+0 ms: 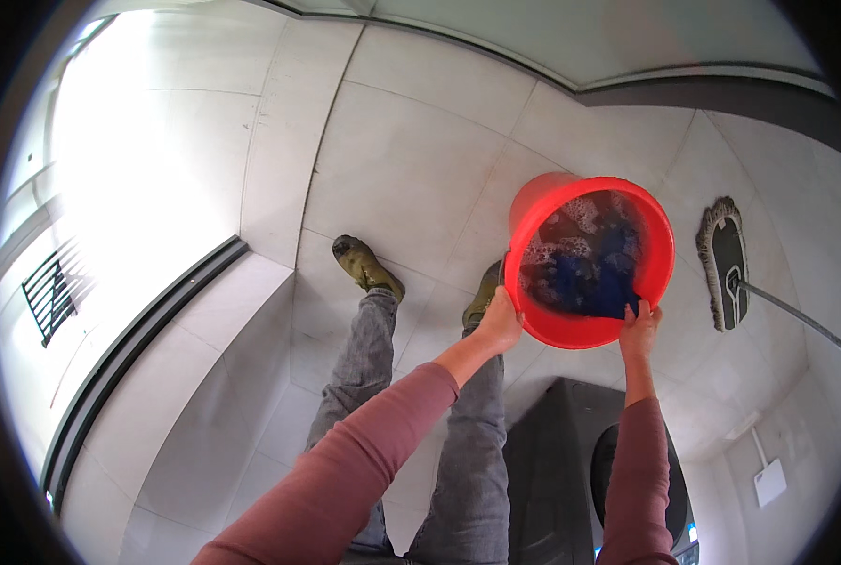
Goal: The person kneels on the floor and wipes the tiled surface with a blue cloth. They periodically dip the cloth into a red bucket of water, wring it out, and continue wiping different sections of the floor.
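Note:
A red plastic bucket (659,244) tilts before me, its mouth facing up at me. Dark, sudsy water (537,229) fills much of what I see inside, with a soaked blue cloth (604,282) lying in it. My left hand (498,323) grips the bucket's near left side at the rim. On the near right, my right hand (639,330) has its fingers hooked over the rim, touching a corner of the blue cloth there; whether it pinches that cloth too is unclear. The bucket's underside is hidden, so I cannot tell if it rests on the floor.
A flat mop (730,261) with a grey fringe lies right of the bucket, its handle running right. A dark front-loading washing machine (555,452) stands near my right forearm. A raised sill with a black track (145,346) borders the left. Glass panels (569,35) line the far side.

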### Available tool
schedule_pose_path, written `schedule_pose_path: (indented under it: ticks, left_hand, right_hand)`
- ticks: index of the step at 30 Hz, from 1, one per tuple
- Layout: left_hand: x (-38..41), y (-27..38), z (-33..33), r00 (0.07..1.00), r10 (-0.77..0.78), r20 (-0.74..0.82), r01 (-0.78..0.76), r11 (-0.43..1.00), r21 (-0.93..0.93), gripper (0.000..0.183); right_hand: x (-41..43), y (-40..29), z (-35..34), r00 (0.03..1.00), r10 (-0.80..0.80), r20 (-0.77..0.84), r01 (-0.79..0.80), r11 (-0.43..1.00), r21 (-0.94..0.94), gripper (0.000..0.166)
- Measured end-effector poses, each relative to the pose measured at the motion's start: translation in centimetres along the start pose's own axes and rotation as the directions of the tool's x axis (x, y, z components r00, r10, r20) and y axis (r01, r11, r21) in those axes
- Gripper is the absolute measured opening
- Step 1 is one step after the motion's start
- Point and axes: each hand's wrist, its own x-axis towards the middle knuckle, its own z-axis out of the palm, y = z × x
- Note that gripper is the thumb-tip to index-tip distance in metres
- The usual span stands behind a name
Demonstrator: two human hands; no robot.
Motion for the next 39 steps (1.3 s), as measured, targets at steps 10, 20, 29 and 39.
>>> schedule_pose_path:
  ticks: [10, 20, 29, 39]
  left_hand:
    - [-7.7, -2.7, 1.3, 0.975, -0.113, 0.19, 0.177, 0.915, -0.362, 0.033]
    - [-1.3, 4.2, 0.7, 0.799, 0.14, 0.585, 0.343, 0.692, -0.635, 0.038]
    - [1.9, 6.0, 1.0, 0.85, -0.026, 0.526, 0.479, 0.451, -0.753, 0.063]
    - [3.4, 10.9, 1.9, 0.806, 0.125, 0.579, 0.581, 0.023, -0.814, 0.058]
  right_hand:
    - [-1.2, -7.7, -4.9, 0.893, -0.434, -0.117, 0.444, 0.894, 0.068, 0.02]
    - [6.9, -8.0, 12.4, 0.69, -0.167, 0.704, 0.375, 0.915, -0.15, 0.039]
    - [1.6, -10.2, -3.3, 0.907, 0.069, 0.416, -0.393, 0.5, 0.772, 0.026]
    - [-11.2, -16.1, -19.0, 0.978, 0.0, 0.209, -0.138, 0.751, 0.646, 0.022]
